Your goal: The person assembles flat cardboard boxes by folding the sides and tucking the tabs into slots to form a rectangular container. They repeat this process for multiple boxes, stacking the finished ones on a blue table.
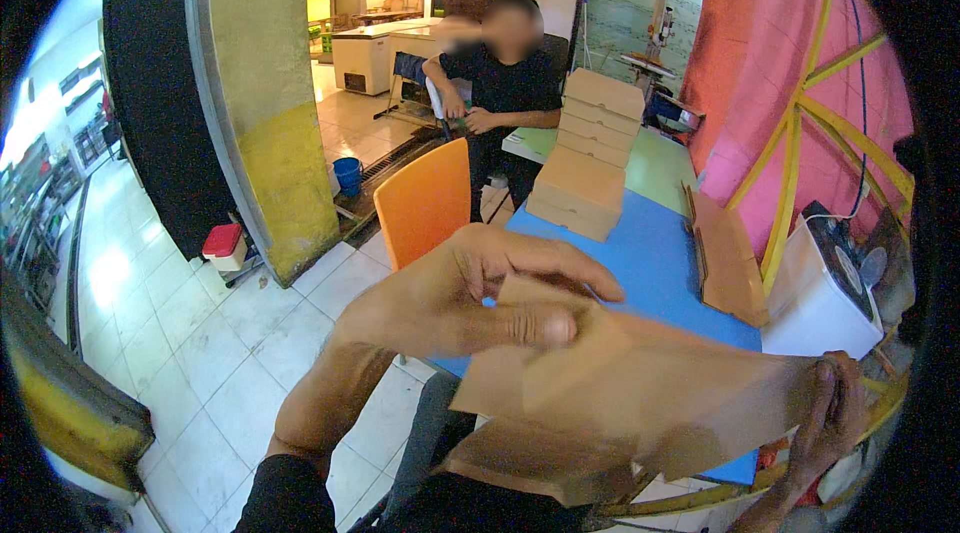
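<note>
A brown cardboard box (680, 383), partly folded with its flaps standing out, is held up in front of me above the near end of the blue table (655, 268). My left hand (490, 293) grips its left end, the thumb pressed on a flap and the fingers curled over the top. At the far right end, my right hand (835, 408) is closed round the cardboard edge; its fingers are partly in shadow. The picture is slightly smeared around the box, so its fold lines are hard to make out.
Closed cardboard boxes (590, 158) are stacked at the table's far end. Flat cardboard (725, 258) leans along its right edge, near a white appliance (820, 283). An orange chair (428, 201) stands left of the table. Another person (515, 83) sits beyond it.
</note>
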